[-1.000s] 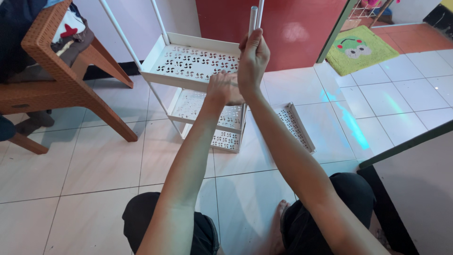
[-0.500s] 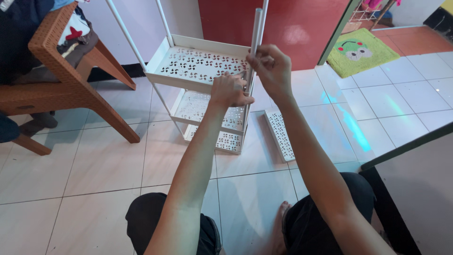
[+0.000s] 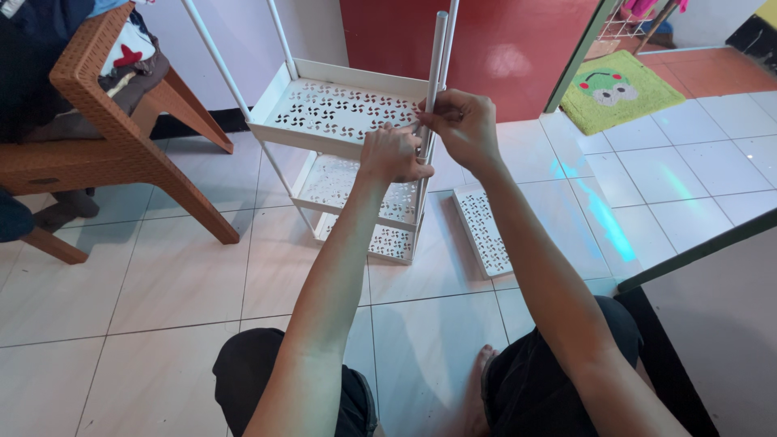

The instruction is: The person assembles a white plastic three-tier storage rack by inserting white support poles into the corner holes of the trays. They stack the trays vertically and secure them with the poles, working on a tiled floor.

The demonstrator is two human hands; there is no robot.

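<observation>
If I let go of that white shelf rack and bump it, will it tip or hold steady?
The white shelf rack looks light: thin perforated trays on slim poles, so it would probably slide or tip easily. It is tall for its narrow footprint, and both the left hand and right hand are at the corner pole, so that corner may be loose.

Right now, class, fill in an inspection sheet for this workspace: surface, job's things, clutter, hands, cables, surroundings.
Surface: white tiled floor; the person sits on it.
Job's things: white plastic shelf rack with perforated trays; grey upright tube at its front right corner.
Clutter: spare white perforated tray flat on the floor, right of the rack.
Hands: left hand at the tray corner by the tube; right hand gripping the tube.
Cables: nothing seen.
Surroundings: brown woven chair piled with clothes, red wall, green frog-pattern mat.
</observation>
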